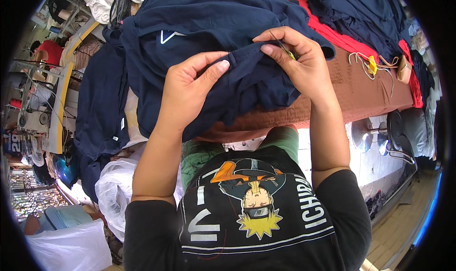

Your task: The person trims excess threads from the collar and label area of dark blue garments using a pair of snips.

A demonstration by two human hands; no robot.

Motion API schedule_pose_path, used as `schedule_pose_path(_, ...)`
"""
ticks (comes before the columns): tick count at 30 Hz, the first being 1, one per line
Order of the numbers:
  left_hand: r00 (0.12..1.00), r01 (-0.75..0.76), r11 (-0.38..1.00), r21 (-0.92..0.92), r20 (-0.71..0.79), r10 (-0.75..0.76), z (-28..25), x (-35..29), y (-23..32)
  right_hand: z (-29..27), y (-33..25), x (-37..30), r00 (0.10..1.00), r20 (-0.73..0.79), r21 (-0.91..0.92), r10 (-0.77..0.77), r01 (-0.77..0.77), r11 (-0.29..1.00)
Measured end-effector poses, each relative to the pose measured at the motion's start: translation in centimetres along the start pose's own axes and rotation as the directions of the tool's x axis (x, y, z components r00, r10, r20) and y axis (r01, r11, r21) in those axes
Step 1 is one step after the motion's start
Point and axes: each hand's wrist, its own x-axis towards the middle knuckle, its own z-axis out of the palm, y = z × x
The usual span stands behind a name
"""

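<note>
A navy blue garment (251, 83) lies bunched over the table edge in front of me, with one stitched band raised between my hands. My left hand (192, 83) is closed, pinching that band between thumb and forefinger. A short way along the same band, my right hand (301, 60) pinches it too. Tucked in the right hand's fingers is a small tool (283, 48) with a thin dark shaft and a yellow-green part; its kind is mostly hidden. White outlined print (171, 35) shows on the navy cloth behind my left hand.
A brown cloth (365, 88) covers the table. On it lie a red strip (332, 36), a yellow piece with cords (371, 66) and a small tan pouch (404, 70). More navy garments (349, 7) are heaped at far right. Plastic bags (114, 185) lie at lower left, and a stool (384, 131) stands right.
</note>
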Motion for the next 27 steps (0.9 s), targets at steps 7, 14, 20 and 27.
schedule_pose_path(7, 1.0, 0.012, 0.981, -0.196, -0.018, -0.016, 0.3, -0.5, -0.1, 0.8, -0.8, -0.2, 0.969, -0.182, -0.311, -0.165, 0.102, 0.945)
schedule_pose_path(14, 0.996, -0.05, 0.994, -0.093, -0.083, 0.042, 1.4, -1.0, 0.6, 2.2, -2.9, -1.2, 0.958, -0.101, -0.195, -0.27, 0.247, 0.949)
schedule_pose_path(20, 0.952, -0.21, 0.949, 0.235, -0.169, 0.253, 2.9, -1.8, 0.9, 3.0, -2.7, -1.4, 0.948, -0.162, -0.26, -0.273, 0.226, 0.939)
schedule_pose_path(27, 0.976, -0.125, 0.989, 0.078, -0.169, 0.136, 2.4, -1.4, 1.4, 0.4, -4.2, -2.5, 0.892, 0.294, 0.18, -0.343, 0.3, 0.937)
